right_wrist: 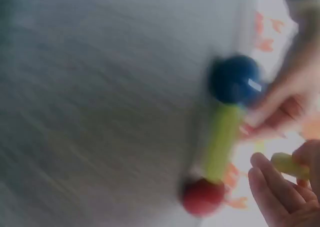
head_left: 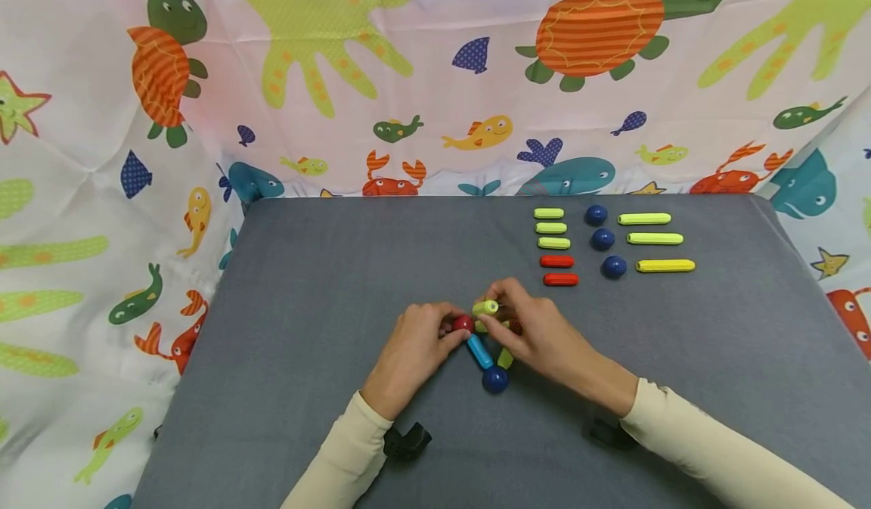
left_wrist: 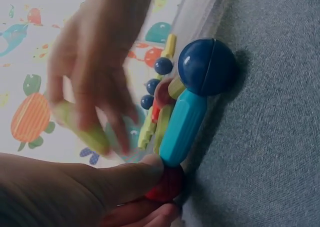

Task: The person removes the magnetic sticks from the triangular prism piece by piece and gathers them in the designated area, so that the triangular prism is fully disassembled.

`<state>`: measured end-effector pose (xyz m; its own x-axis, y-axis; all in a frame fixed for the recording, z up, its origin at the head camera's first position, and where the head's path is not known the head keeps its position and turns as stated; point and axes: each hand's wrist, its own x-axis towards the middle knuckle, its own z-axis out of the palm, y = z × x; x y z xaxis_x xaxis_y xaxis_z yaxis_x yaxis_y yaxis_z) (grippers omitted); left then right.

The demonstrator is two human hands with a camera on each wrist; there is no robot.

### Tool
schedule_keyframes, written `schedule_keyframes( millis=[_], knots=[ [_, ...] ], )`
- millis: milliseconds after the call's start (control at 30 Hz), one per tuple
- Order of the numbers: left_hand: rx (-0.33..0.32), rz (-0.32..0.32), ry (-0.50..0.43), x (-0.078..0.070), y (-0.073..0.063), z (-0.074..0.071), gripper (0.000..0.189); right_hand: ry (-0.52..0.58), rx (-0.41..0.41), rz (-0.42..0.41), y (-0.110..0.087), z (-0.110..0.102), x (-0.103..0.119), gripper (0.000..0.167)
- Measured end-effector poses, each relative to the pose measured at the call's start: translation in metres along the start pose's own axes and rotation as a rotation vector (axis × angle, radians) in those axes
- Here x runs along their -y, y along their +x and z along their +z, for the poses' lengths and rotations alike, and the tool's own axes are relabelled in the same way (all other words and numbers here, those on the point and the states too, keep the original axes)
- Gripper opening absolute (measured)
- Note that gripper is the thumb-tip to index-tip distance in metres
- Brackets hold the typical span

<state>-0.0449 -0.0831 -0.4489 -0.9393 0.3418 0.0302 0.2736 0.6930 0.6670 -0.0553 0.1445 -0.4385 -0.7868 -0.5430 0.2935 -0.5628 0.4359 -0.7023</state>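
Observation:
My left hand [head_left: 416,350] pinches a red ball [head_left: 463,324] at one corner of a flat triangle of sticks and balls on the grey table. From that ball a light blue stick [left_wrist: 184,127] runs to a dark blue ball [head_left: 494,379]. A yellow-green stick [right_wrist: 222,142] joins the dark blue ball to a second red ball [right_wrist: 202,197]; a further yellow-green stick lies between the two red balls, partly hidden by the right hand. My right hand [head_left: 544,331] holds a loose short yellow-green stick [head_left: 485,308] in its fingertips, raised just above the triangle.
At the back right lie short yellow-green sticks [head_left: 551,228], two red sticks [head_left: 559,279], three dark blue balls [head_left: 602,239] and three longer yellow sticks [head_left: 665,265]. A patterned sea-animal cloth [head_left: 435,146] hangs behind the table's far edge.

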Motion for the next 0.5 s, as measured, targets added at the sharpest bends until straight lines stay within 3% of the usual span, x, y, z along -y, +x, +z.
schedule_keyframes(
  millis=[167,333,500],
  knots=[
    [-0.009,-0.011,0.015,-0.002,-0.001,-0.001,0.02,-0.115,-0.115,-0.021,0.004,-0.035,0.009,0.032],
    [-0.008,-0.017,0.017,-0.003,-0.002,-0.001,0.02,-0.284,-0.142,-0.027,-0.005,-0.062,0.008,0.04],
    [0.0,-0.013,0.018,-0.005,-0.001,-0.001,0.021,-0.422,-0.163,0.022,-0.019,-0.075,-0.005,0.051]
  ],
)
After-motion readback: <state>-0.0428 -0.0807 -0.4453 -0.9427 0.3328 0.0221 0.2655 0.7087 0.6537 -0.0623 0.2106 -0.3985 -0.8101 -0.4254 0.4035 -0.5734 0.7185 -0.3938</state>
